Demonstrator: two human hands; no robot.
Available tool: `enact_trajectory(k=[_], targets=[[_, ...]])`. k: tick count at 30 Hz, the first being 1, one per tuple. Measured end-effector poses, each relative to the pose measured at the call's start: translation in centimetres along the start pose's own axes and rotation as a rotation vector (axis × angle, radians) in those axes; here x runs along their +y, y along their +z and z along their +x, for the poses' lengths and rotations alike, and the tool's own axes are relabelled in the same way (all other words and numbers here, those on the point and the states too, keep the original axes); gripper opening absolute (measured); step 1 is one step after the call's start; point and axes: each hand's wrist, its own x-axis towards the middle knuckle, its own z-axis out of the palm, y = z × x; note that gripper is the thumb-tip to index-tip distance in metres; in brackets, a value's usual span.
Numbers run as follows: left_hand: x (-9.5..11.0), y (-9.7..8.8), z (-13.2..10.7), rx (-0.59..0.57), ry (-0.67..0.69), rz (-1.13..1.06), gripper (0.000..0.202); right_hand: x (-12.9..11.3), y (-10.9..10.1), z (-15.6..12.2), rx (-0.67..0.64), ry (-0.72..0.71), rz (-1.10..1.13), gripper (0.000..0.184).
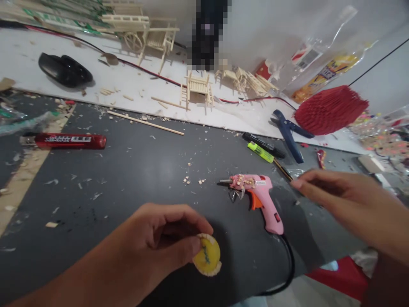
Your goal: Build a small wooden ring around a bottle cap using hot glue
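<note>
My left hand [162, 243] pinches a round yellow disc [209, 256] between thumb and fingers, low over the grey table. The disc has dark marks on its face and small pale wood pieces along parts of its rim. To the right, my right hand [345, 200] is closed, thumb and fingertips together beside the near end of a thin dark stick [283, 169]; what the fingers hold, if anything, is hidden. Between the hands lies a pink glue gun [266, 196] with an orange trigger, its nozzle facing left and its body crusted with residue.
A yellow highlighter [260, 152], a black marker [263, 145] and dark-blue cutters [289, 134] lie at the right. Farther left are a red tube [70, 140] and a wooden stick [147, 123]. Miniature wooden carts [158, 38], a small wooden chair [198, 87] and a black mouse [65, 70] stand behind.
</note>
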Motion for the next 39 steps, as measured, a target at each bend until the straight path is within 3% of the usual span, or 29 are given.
enact_trajectory(k=[3, 6, 9, 13, 20, 23, 26, 29, 33, 36, 39], targets=[[0.1, 0.0, 0.0, 0.004, -0.001, 0.048, 0.018, -4.2, 0.9, 1.7, 0.075, -0.193, -0.098, 0.019], [0.2, -0.1, -0.1, -0.007, 0.0, 0.096, 0.016, -8.8, 3.7, 4.0, -0.134, -0.579, -0.115, 0.018], [0.4, -0.1, -0.4, -0.015, 0.02, 0.114, 0.013, -11.9, 6.6, 6.2, -0.297, -0.744, -0.21, 0.022], [0.6, 0.2, -0.5, -0.01, 0.01, 0.098, 0.013, -13.2, 8.2, 7.4, -0.472, -0.743, -0.404, 0.021], [0.0, 0.1, -0.3, -0.02, 0.032, 0.095, 0.01, -12.9, 8.8, 7.8, -0.49, -0.808, -0.481, 0.023], [-0.3, 0.0, -0.3, -0.03, 0.022, 0.074, 0.013, -12.6, 8.4, 8.1, -0.417, -0.824, -0.363, 0.018], [-0.5, 0.0, -0.3, -0.024, 0.038, 0.041, 0.014, -12.1, 6.6, 7.8, -0.288, -0.815, -0.075, 0.011], [-0.5, 0.1, -0.3, -0.014, 0.058, 0.002, 0.011, -11.5, 4.0, 5.9, -0.179, -0.75, 0.13, 0.017], [-0.5, -0.1, -0.3, -0.055, 0.067, 0.006, 0.013, -9.9, 1.9, 0.8, -0.038, -0.598, 0.195, 0.023], [-0.6, -0.4, -0.3, -0.067, 0.074, -0.001, 0.015, -8.8, 2.8, -2.9, 0.006, -0.544, 0.332, 0.016], [-0.9, -0.6, -0.3, -0.082, 0.089, -0.034, 0.015, -8.8, 5.3, -5.0, 0.003, -0.402, 0.512, 0.018]])
